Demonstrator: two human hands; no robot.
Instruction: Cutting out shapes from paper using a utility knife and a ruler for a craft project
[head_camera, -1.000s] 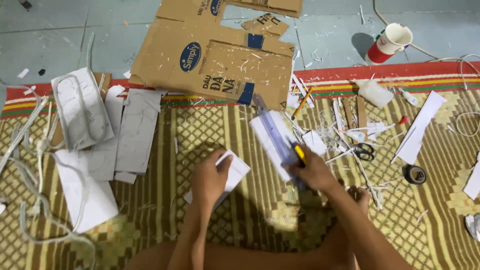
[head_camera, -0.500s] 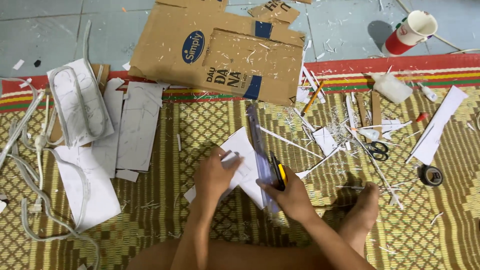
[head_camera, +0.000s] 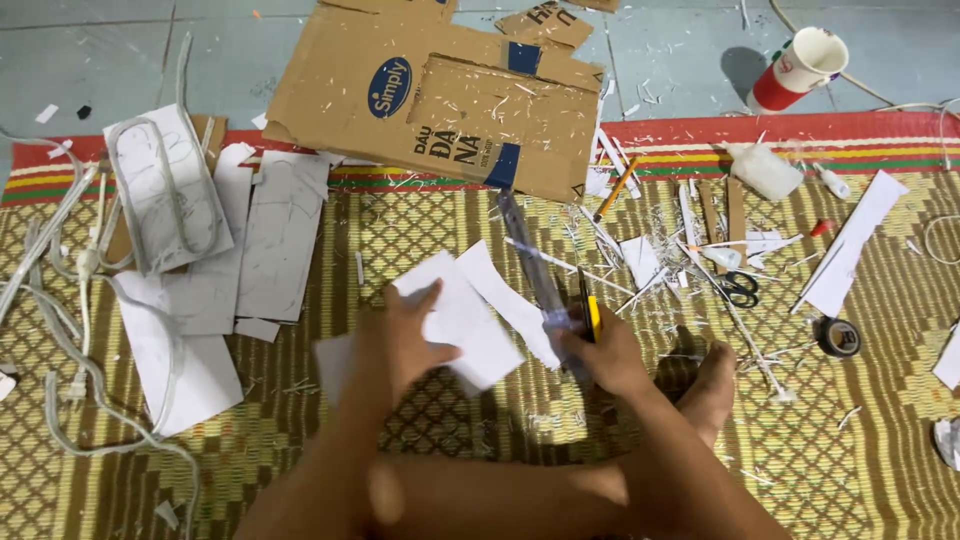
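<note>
My left hand (head_camera: 400, 340) lies flat and spread, palm down, on a white paper sheet (head_camera: 470, 325) in the middle of the woven mat (head_camera: 400, 215), pinning it; it grips nothing. My right hand (head_camera: 605, 350) is curled closed around a yellow-handled utility knife (head_camera: 592, 315), and its fingers also bear on the near end of a clear plastic ruler (head_camera: 530, 262). The ruler rests along the right edge of the sheet.

Step in hand, as I judge it: a straight cut in the sheet, with the ruler as guide and the knife set against it at the near end. The next move calls for firm downward pressure from my left hand so the paper cannot slip, a steady hold on the ruler, and the blade kept tight to its edge; whether the blade already touches the paper I cannot tell.

Orientation: the ruler's long axis runs from my right hand away and slightly leftward, with its far end pointing toward the flattened cardboard box (head_camera: 440, 95) beyond the mat. The knife lies nearly parallel to it, just to the ruler's right. The sheet is tilted, one corner toward the box. Black-handled scissors (head_camera: 740, 290) lie to the ruler's right, well apart.
</note>
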